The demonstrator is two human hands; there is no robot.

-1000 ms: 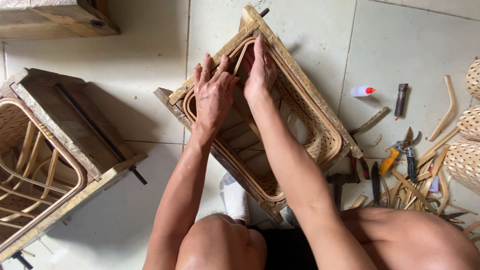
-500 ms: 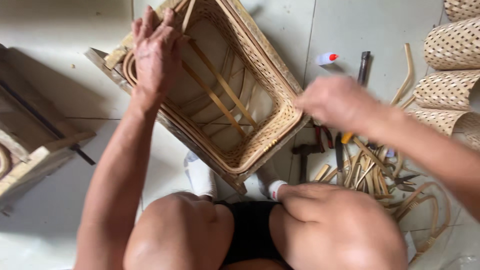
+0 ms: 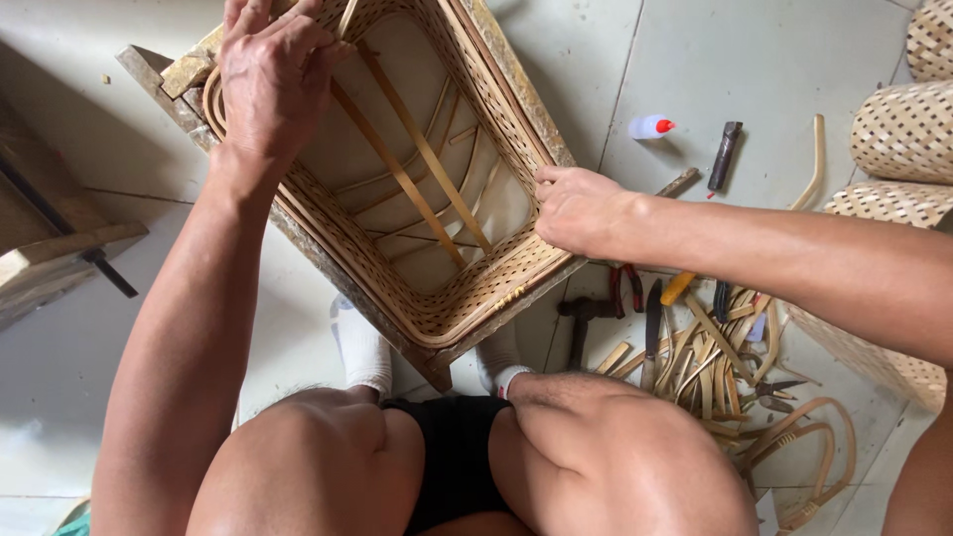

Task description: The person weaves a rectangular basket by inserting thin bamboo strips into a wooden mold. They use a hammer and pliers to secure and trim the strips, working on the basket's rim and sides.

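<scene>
A woven rattan basket point(image 3: 476, 288) in a wooden frame stands on the tiled floor between my knees, its opening facing up. Two thin cane strips point(image 3: 412, 149) cross its inside. My left hand point(image 3: 273, 79) grips the basket's upper left rim, fingers curled over the edge. My right hand point(image 3: 576, 208) holds the right rim, fingers closed on the woven edge.
Right of the basket lie a small white glue bottle with a red cap point(image 3: 650, 126), a dark tool point(image 3: 725, 154), pliers point(image 3: 625, 288), a hammer point(image 3: 581, 323) and several cane strips point(image 3: 715, 362). Woven baskets point(image 3: 903, 129) stand at the far right. A wooden frame point(image 3: 60, 248) sits at the left.
The view shifted left and closer. My right hand came back from the tool pile and took hold of the basket's right rim. My left hand stayed on the upper left rim.
</scene>
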